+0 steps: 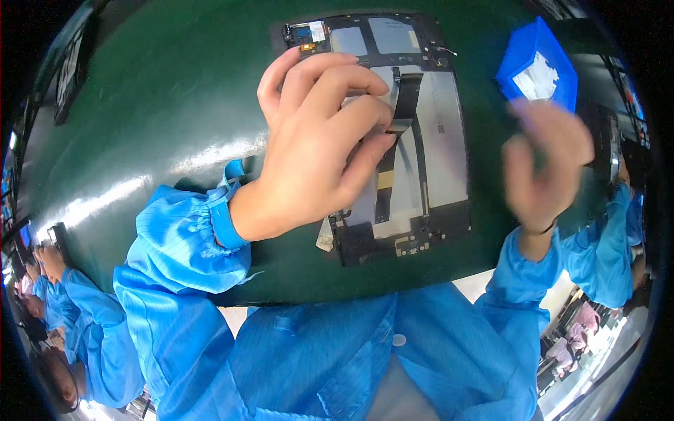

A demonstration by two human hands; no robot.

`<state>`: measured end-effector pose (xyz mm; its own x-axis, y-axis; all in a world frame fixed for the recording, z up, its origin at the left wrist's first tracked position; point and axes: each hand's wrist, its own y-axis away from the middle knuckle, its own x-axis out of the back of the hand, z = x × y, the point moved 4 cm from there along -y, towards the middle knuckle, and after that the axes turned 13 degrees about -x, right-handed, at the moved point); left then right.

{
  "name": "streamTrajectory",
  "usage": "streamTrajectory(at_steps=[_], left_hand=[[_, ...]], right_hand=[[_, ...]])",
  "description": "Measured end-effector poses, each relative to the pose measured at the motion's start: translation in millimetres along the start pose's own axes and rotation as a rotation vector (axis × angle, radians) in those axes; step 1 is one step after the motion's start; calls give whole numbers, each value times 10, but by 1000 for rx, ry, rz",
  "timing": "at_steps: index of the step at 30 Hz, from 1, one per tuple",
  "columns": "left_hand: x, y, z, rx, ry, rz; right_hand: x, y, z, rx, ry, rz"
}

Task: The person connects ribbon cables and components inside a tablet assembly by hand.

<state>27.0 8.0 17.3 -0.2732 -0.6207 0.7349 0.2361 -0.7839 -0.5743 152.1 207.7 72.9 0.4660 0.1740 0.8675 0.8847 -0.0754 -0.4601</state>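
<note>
An opened tablet (446, 154) lies on the green table, its silver inner plate, black frame and small circuit parts exposed. Over its middle, my left hand (319, 133) pinches a dark ribbon cable (407, 98) between thumb and forefinger, with the other fingers curled above the plate. A second thin black cable (421, 168) runs down the plate beside it. My right hand (551, 165) is smeared by motion to the right of the tablet, just below a blue bin (507, 70) of white pieces (537, 77). Whether it holds anything cannot be made out.
The green table (161, 91) stretches away to the left. A small pale scrap (325, 235) lies by the tablet's lower left corner. People in blue smocks sit at left (98, 337) and right (600, 256). A dark rack-like object (74, 70) stands at the far left.
</note>
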Motion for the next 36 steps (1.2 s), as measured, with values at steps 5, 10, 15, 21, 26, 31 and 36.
streamTrajectory(at_steps=[5,10,15,21,26,31,36], left_hand=[[-10,6,-9,2,18,11],[-25,-14,3,2,16,-11],[-22,-4,16,0,-5,-12],[-14,34,-8,26,-33,-32],[-39,14,13,31,30,68],[61,56,-14,36,-37,160],[139,-25,171,-7,-4,-37]], right_hand=[[-241,314,-674,248,-280,-322],[-293,347,-686,213,-331,-493],[-411,207,-531,143,-169,-570],[-376,318,-618,287,-203,-548],[-443,134,-559,142,-155,-477],[-278,78,-391,-129,-200,-204],[-375,242,-413,-288,-441,-369]])
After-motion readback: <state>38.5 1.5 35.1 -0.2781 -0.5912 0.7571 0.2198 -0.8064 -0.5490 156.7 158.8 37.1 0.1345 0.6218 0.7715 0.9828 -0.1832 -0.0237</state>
